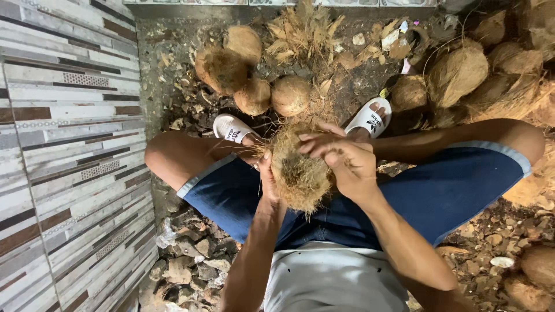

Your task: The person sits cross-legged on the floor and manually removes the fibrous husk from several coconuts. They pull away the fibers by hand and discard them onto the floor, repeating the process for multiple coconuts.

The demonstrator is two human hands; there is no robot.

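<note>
The left hand point(267, 176) grips the side of a hairy coconut point(298, 167) held between the knees, above the lap. The right hand point(341, 156) is closed over its top, fingers hooked into the fibre. To strip it well, I judge the left should brace firmly while the right pulls in short tugs. Cleaned coconuts point(272, 95) lie by the sandals point(370, 117) on the husk-littered ground point(191, 254).

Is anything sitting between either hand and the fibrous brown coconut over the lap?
Nothing visible. The left hand presses the fibrous brown coconut from its left side, and the right hand lies directly on its upper right; only the coconut's own loose husk fibres are under the fingers.
</note>
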